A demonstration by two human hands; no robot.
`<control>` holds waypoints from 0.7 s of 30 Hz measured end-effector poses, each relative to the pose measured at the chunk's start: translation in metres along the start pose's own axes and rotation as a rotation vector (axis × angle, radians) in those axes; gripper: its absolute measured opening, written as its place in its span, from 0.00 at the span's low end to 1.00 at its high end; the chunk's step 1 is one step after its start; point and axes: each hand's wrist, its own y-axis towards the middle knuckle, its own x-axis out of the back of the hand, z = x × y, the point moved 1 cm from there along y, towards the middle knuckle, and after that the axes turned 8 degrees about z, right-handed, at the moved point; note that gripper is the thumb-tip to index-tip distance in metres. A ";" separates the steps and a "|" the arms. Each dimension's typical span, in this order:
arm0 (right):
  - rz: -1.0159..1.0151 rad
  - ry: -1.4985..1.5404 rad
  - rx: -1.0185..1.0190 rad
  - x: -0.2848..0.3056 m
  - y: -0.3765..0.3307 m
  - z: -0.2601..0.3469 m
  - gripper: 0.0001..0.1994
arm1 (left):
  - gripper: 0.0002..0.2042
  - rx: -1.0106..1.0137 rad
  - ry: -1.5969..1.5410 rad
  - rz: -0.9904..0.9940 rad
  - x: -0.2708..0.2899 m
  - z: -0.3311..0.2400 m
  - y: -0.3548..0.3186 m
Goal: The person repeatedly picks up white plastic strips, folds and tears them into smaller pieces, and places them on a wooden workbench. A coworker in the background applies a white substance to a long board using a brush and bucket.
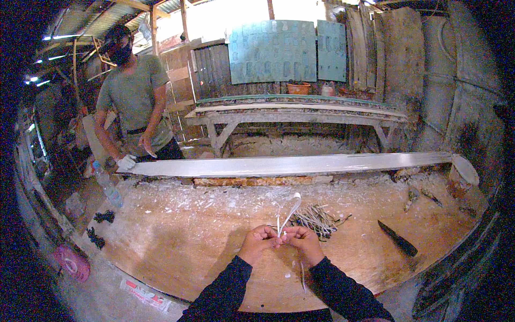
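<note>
Above the plywood tabletop (177,247), my left hand (258,242) and my right hand (303,242) meet with their fingertips pinched together. Between them is a thin white strip (292,210), its upper part looping up and away from me. A loose tail of it hangs below my right hand. My fingers hide the spot where it is gripped, so I cannot tell whether it is knotted. Just beyond my right hand lies a loose bundle of pale, dark-tipped strips (315,219).
A dark knife (397,238) lies at the right. Along the far side runs a long white plank (289,164), a co-worker's gloved hand (126,162) at its left end. A stained bucket (463,174) stands far right; a plastic bottle (107,185) and black scraps (96,238) lie left.
</note>
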 end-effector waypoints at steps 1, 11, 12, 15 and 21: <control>0.003 0.003 0.001 0.001 0.001 -0.003 0.09 | 0.06 0.002 0.011 0.000 0.000 0.001 0.000; 0.010 -0.130 -0.060 0.001 0.000 0.001 0.05 | 0.03 0.023 -0.054 -0.023 -0.001 0.000 0.000; 0.019 -0.131 -0.019 -0.001 -0.001 0.004 0.05 | 0.03 0.036 -0.076 -0.035 -0.002 -0.001 -0.001; 0.006 -0.270 0.094 -0.007 -0.007 0.014 0.04 | 0.02 0.062 -0.093 -0.051 -0.004 -0.005 -0.001; -0.063 -1.001 0.678 -0.019 -0.017 0.037 0.06 | 0.03 0.086 -0.157 0.009 -0.005 -0.011 -0.003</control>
